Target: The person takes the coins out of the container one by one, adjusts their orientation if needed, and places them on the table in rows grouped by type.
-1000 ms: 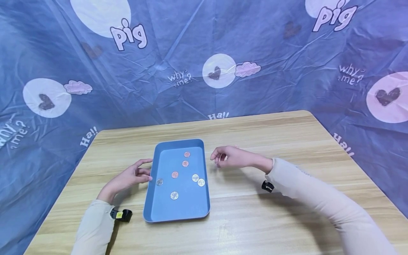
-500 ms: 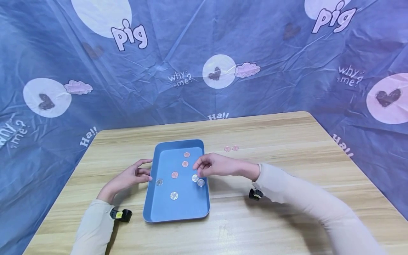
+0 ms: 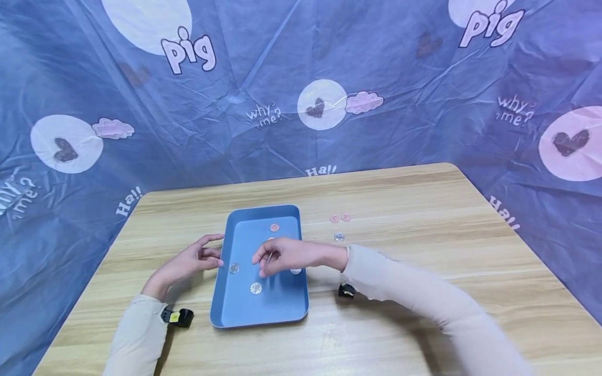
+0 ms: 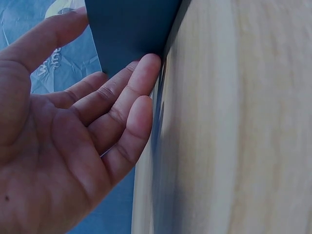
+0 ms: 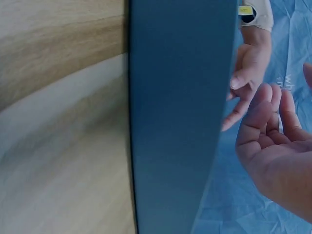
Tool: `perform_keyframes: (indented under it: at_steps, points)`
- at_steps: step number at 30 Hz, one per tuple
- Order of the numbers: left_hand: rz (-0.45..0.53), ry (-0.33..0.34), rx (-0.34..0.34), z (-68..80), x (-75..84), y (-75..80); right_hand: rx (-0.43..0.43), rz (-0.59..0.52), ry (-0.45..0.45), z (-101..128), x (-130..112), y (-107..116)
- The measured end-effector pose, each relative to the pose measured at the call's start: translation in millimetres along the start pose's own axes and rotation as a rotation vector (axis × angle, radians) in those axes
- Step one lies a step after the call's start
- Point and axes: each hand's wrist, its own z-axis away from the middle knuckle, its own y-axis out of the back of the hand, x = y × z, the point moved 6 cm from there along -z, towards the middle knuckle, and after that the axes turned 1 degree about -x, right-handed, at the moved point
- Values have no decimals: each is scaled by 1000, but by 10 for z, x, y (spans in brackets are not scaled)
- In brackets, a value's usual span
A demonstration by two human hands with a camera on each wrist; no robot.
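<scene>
My right hand hovers over a blue tray, thumb and forefinger apart, fingers loosely bent. A thin pale sliver shows between its fingers. In the tray lie silver coin-like discs, one just in front of that hand, one to its left and another partly under it. A copper-coloured disc lies farther back; the hand partly covers a second. My left hand rests its fingertips against the tray's left outer side, and the left wrist view shows those fingers at the wall.
On the table right of the tray lie two copper-coloured discs side by side, with one silver disc in front of them. A printed blue cloth hangs behind the table. Each wrist wears a black strap-on camera.
My right hand has moved left from the table beside the tray to over the tray's middle. The discs on the table, hidden before, now show. The left hand stays put.
</scene>
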Motion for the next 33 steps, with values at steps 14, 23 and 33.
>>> perform_keyframes:
  at_steps: [14,23,33]
  points:
    - [2,-4,-3,13,-23,11,-53,151,11,-359,153,-218]
    - [2,-5,-3,-2,-29,8,-39,235,1,-460,256,-240]
    - [19,-9,-11,-5,-18,-1,-55,296,-10,-466,302,-256]
